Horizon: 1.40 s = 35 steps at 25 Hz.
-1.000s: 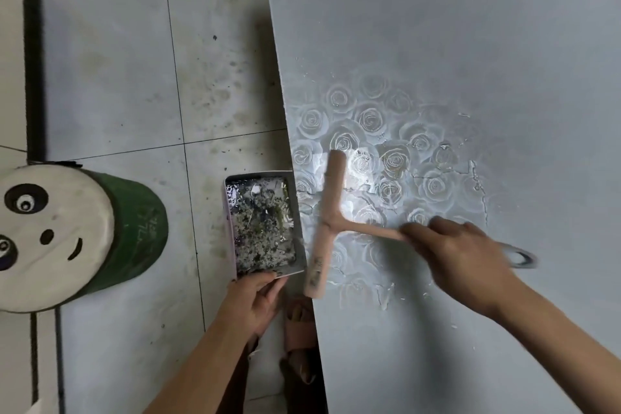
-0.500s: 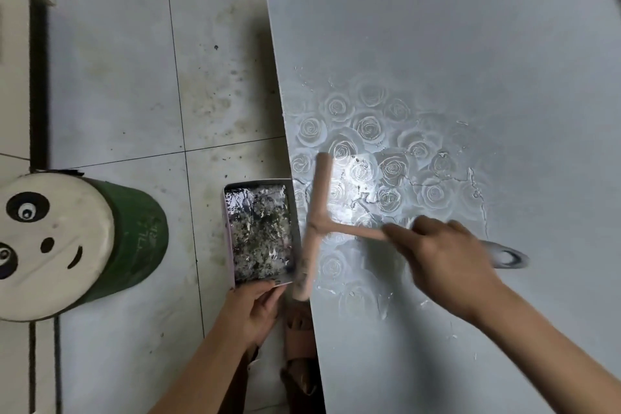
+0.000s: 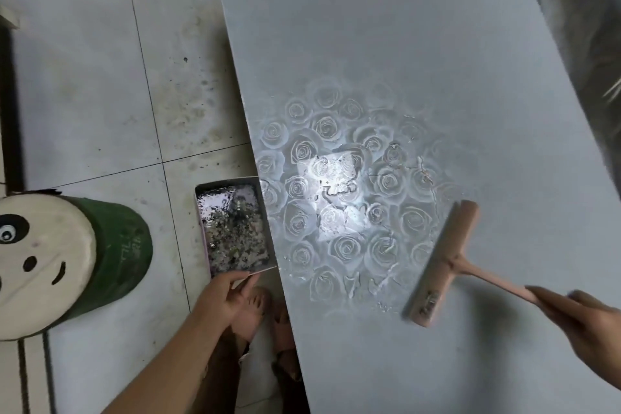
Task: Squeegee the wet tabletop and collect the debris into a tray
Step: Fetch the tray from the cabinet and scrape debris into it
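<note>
Here, pink squeegee (image 3: pixel 443 262) gripped by right hand (image 3: pixel 591 319), debris-filled tray (image 3: pixel 229 181) pinched by left hand (image 3: pixel 228 296).

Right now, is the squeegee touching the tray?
No, the squeegee is out over the tabletop, well apart from the tray that the left hand holds at the table's edge.

The left hand (image 3: pixel 228 292) pinches the near rim of the tray (image 3: pixel 203 239), held just beside the tabletop (image 3: pixel 403 44) edge, with wet debris (image 3: pixel 235 239) inside. The right hand (image 3: pixel 591 323) grips the handle of the pink squeegee (image 3: pixel 443 262), its blade over the tabletop. Between the 2 hands, water glistens over a rose pattern (image 3: pixel 336 195). Left of the left hand stands a panda-faced stool (image 3: pixel 43 262).
</note>
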Each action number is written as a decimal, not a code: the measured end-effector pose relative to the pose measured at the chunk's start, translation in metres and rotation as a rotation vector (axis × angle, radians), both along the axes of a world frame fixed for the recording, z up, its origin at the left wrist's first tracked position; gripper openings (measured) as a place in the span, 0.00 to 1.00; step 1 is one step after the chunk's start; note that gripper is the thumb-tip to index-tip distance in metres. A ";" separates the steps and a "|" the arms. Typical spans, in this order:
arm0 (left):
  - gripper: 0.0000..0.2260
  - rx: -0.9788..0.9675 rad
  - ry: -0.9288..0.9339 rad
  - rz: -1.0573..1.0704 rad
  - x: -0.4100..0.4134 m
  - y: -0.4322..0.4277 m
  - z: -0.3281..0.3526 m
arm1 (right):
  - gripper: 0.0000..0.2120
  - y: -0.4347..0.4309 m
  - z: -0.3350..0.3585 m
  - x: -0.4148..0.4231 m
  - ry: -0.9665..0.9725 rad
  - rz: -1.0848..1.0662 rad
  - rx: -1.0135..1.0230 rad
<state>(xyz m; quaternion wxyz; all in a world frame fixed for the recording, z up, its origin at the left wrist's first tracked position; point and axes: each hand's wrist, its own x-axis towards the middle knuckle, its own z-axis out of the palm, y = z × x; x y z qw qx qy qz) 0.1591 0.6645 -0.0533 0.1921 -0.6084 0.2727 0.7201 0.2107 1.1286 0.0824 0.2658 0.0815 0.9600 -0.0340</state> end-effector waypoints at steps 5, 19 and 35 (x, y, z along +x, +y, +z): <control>0.11 -0.034 -0.081 0.022 -0.007 -0.001 -0.018 | 0.19 -0.080 -0.037 -0.054 0.033 0.148 -0.093; 0.12 0.008 0.023 0.009 -0.024 -0.014 -0.036 | 0.16 -0.041 -0.029 -0.091 0.038 0.121 -0.088; 0.13 0.030 0.062 0.062 -0.053 -0.018 -0.032 | 0.16 -0.136 -0.036 -0.189 0.135 0.473 -0.207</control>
